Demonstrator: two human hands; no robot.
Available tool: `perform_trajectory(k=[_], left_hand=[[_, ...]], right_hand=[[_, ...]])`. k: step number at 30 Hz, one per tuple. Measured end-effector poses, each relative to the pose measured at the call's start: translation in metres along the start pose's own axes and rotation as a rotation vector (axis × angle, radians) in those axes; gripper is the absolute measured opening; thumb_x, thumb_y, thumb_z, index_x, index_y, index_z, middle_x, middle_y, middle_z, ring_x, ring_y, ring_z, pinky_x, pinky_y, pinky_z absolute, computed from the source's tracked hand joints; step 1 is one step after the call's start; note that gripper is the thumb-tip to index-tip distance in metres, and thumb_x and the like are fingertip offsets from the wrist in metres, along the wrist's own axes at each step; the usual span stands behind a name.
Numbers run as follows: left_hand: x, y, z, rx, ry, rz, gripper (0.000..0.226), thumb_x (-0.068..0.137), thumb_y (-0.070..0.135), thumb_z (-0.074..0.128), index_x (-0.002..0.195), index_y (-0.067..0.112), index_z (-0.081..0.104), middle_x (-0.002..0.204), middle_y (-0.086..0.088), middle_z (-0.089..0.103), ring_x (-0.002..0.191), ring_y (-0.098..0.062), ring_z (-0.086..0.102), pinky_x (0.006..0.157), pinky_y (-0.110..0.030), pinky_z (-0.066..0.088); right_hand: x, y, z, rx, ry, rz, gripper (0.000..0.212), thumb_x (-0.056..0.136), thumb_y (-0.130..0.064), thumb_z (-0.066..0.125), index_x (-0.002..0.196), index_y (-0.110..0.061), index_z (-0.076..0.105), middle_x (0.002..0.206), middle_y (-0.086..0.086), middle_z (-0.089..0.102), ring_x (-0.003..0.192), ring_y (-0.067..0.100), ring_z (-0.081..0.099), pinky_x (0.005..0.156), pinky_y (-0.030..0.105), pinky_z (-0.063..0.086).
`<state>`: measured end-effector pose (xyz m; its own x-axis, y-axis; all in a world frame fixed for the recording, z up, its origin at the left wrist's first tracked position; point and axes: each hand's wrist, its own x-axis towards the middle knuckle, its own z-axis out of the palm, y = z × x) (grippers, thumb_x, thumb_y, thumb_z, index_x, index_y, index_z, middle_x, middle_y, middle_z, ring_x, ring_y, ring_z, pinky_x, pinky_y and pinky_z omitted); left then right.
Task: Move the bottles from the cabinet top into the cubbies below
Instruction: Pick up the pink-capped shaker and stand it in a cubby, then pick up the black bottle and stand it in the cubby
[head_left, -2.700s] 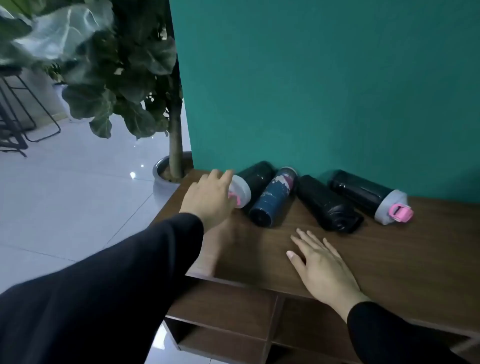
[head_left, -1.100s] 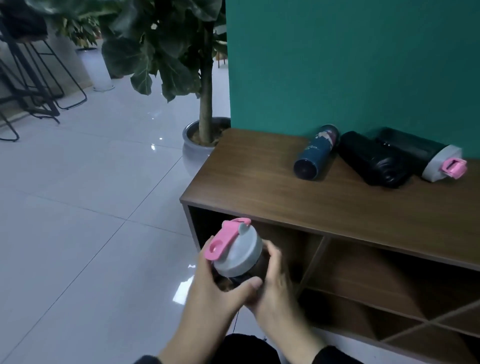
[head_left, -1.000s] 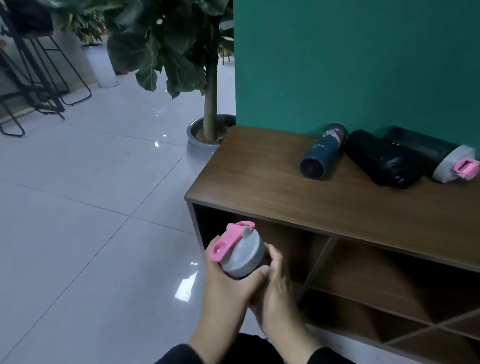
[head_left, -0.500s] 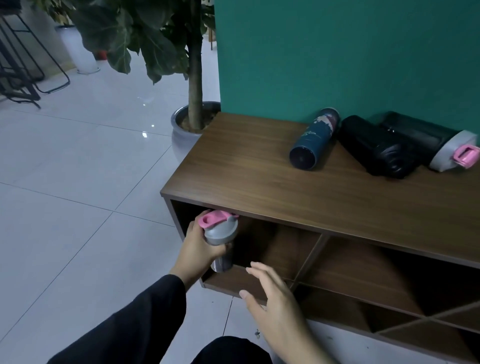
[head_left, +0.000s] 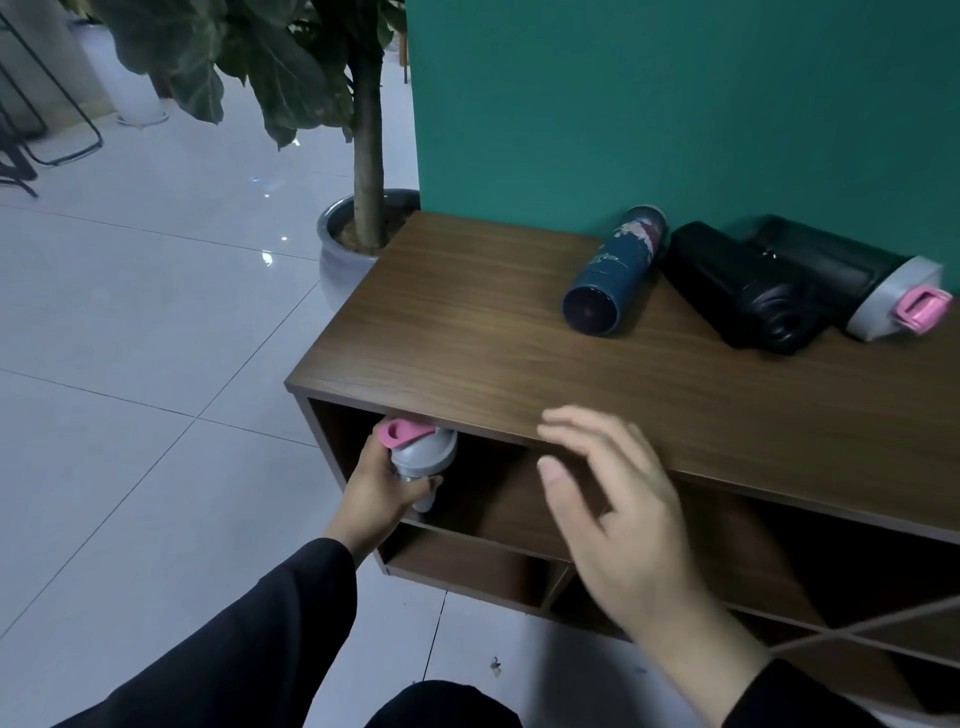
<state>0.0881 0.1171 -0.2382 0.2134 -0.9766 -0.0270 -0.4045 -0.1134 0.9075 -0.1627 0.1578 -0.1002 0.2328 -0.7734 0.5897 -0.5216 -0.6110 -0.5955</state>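
Observation:
My left hand (head_left: 376, 491) grips a dark bottle with a grey lid and pink flip cap (head_left: 420, 449), held upright at the mouth of the top-left cubby (head_left: 498, 499) of the wooden cabinet (head_left: 467, 332). My right hand (head_left: 618, 514) hovers open in front of the cabinet's front edge, holding nothing. On the cabinet top, against the green wall, three bottles lie on their sides: a blue patterned one (head_left: 615, 270), a black one (head_left: 743, 288) and a black one with a grey lid and pink cap (head_left: 852, 280).
A potted tree in a grey pot (head_left: 353, 244) stands just left of the cabinet. White tiled floor (head_left: 130, 364) spreads to the left, with black metal stool legs (head_left: 47, 130) at the far left. More cubbies with diagonal dividers (head_left: 857, 623) lie to the right.
My left hand has carried the pink-capped bottle further into the top-left cubby opening. My right hand has let go of it and risen toward the cabinet top edge.

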Motion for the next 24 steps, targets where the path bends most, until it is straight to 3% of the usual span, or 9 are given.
perform_trajectory(k=[6, 10, 12, 16, 18, 19, 21, 22, 24], left_hand=[[-0.001, 0.003, -0.002, 0.018, -0.020, 0.001, 0.079, 0.074, 0.018, 0.086, 0.134, 0.034, 0.038, 0.121, 0.008, 0.060, 0.111, -0.014, 0.062, 0.096, -0.035, 0.054], [-0.001, 0.003, 0.000, 0.040, -0.007, -0.015, 0.087, 0.075, 0.015, 0.087, 0.136, 0.033, 0.027, 0.119, 0.006, 0.056, 0.110, -0.018, 0.061, 0.093, -0.032, 0.052], [-0.002, 0.004, 0.001, 0.019, -0.001, -0.029, 0.092, 0.075, 0.013, 0.087, 0.141, 0.029, 0.026, 0.124, 0.001, 0.055, 0.113, -0.021, 0.060, 0.096, -0.033, 0.051], [-0.013, 0.002, 0.004, -0.075, -0.013, -0.116, 0.110, 0.072, 0.012, 0.089, 0.155, 0.023, 0.017, 0.139, 0.003, 0.050, 0.125, -0.015, 0.053, 0.108, -0.037, 0.045], [-0.029, -0.001, 0.011, -0.040, 0.098, -0.202, 0.101, 0.074, 0.020, 0.089, 0.153, 0.020, 0.025, 0.138, 0.004, 0.051, 0.125, -0.015, 0.053, 0.105, -0.039, 0.046], [-0.039, -0.001, 0.014, 0.029, 0.180, -0.238, 0.084, 0.078, 0.028, 0.085, 0.147, 0.017, 0.038, 0.131, 0.001, 0.057, 0.119, -0.019, 0.058, 0.097, -0.040, 0.050], [-0.060, 0.004, 0.018, 0.183, 0.289, -0.243, 0.035, 0.087, 0.040, 0.073, 0.109, 0.016, 0.062, 0.100, -0.001, 0.069, 0.095, -0.026, 0.067, 0.078, -0.042, 0.053], [-0.068, 0.007, 0.021, 0.238, 0.293, -0.212, 0.027, 0.090, 0.043, 0.067, 0.088, 0.017, 0.063, 0.083, 0.000, 0.068, 0.081, -0.026, 0.066, 0.071, -0.043, 0.053], [-0.081, 0.015, 0.028, 0.324, 0.245, -0.070, 0.041, 0.095, 0.044, 0.061, 0.066, 0.016, 0.054, 0.062, 0.001, 0.057, 0.062, -0.020, 0.057, 0.061, -0.040, 0.049]], right_hand=[[0.010, 0.046, -0.013, -0.310, -0.171, 0.198, 0.038, 0.099, -0.038, 0.041, 0.116, -0.018, 0.069, 0.126, -0.008, 0.064, 0.122, 0.015, 0.056, 0.108, 0.035, 0.040], [0.011, 0.043, -0.014, -0.324, -0.202, 0.211, 0.035, 0.100, -0.036, 0.043, 0.116, -0.021, 0.071, 0.130, -0.010, 0.063, 0.126, 0.010, 0.053, 0.111, 0.027, 0.033], [0.013, 0.042, -0.018, -0.292, -0.194, 0.219, 0.033, 0.100, -0.036, 0.046, 0.116, -0.021, 0.070, 0.128, -0.011, 0.063, 0.124, 0.009, 0.054, 0.110, 0.028, 0.037], [0.025, 0.057, -0.043, -0.193, 0.101, 0.315, 0.032, 0.094, -0.031, 0.060, 0.120, -0.014, 0.066, 0.124, -0.001, 0.061, 0.117, 0.015, 0.057, 0.105, 0.039, 0.046], [0.036, 0.072, -0.064, -0.176, 0.308, 0.496, 0.045, 0.089, -0.036, 0.067, 0.129, -0.015, 0.059, 0.129, 0.004, 0.055, 0.117, 0.019, 0.055, 0.104, 0.044, 0.046], [0.041, 0.081, -0.074, -0.162, 0.378, 0.601, 0.056, 0.086, -0.040, 0.069, 0.133, -0.016, 0.053, 0.132, 0.005, 0.051, 0.119, 0.020, 0.053, 0.106, 0.045, 0.044], [0.052, 0.095, -0.091, -0.100, 0.438, 0.767, 0.080, 0.076, -0.052, 0.074, 0.141, -0.019, 0.042, 0.139, 0.005, 0.045, 0.127, 0.023, 0.048, 0.111, 0.045, 0.040], [0.057, 0.099, -0.097, -0.046, 0.441, 0.837, 0.090, 0.072, -0.057, 0.075, 0.145, -0.020, 0.036, 0.142, 0.004, 0.043, 0.131, 0.022, 0.046, 0.112, 0.042, 0.038], [0.070, 0.102, -0.104, 0.098, 0.441, 0.952, 0.099, 0.073, -0.058, 0.075, 0.150, -0.020, 0.026, 0.139, 0.000, 0.045, 0.127, 0.017, 0.047, 0.106, 0.032, 0.036]])
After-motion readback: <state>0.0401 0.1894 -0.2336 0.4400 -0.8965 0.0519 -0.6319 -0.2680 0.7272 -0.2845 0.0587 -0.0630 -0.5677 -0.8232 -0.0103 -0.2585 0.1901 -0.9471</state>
